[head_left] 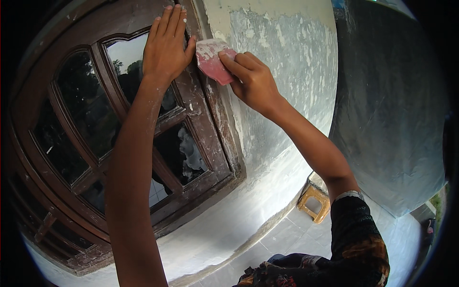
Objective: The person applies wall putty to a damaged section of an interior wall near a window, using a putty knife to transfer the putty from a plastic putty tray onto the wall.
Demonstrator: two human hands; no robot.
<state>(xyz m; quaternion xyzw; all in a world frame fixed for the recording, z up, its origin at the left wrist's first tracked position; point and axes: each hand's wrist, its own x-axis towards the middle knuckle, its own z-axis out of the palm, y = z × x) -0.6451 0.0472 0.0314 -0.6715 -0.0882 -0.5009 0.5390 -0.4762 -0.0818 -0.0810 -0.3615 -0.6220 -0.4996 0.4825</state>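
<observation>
My left hand (166,52) lies flat with fingers stretched upward, against the upper right part of a dark brown wooden window (193,131). Just right of it, my right hand (256,86) grips a pink putty spreader (213,66) between thumb and fingers. White residue coats the spreader's upper part. The tool is at the border between the window frame and the wall (282,62), which has patchy grey and white filler on it. Whether its edge touches the wall or frame, I cannot tell.
Glass panes (82,103) sit in the window, with white smears on a lower one. A yellow-brown stool (315,204) stands on the tiled floor (267,246) by the wall's foot. A large dark grey sheet-like surface (387,105) rises at the right.
</observation>
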